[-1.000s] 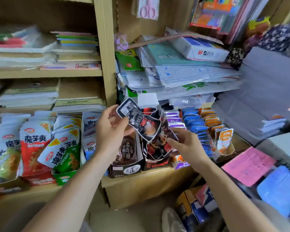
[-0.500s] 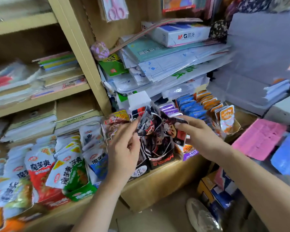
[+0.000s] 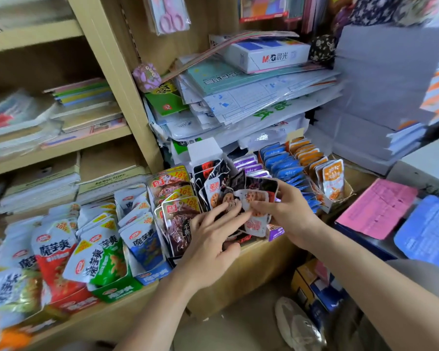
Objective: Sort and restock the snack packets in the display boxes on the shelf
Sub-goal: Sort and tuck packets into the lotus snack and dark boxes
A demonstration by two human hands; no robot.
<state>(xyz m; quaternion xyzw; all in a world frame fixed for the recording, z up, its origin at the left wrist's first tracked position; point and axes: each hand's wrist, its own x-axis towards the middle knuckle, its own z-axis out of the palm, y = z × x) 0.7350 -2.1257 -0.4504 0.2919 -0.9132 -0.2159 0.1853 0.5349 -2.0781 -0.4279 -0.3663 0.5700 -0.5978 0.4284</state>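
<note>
While the right hand [image 3: 287, 211] pinches a dark snack packet [image 3: 260, 190], the left hand [image 3: 213, 239] presses spread fingers on packets beneath. Judged light, slippery; grip sealed edges.

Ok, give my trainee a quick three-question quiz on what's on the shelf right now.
1. True or false: both hands are on the dark snack packets in the middle display box.
2. Which colour packets sit at the far right end of the row? A) green B) orange C) purple
3. What hangs in a clear pack at the top of the shelf?

Key:
1. True: left hand and right hand both touch them.
2. B, the orange packets.
3. Pink scissors.
</note>
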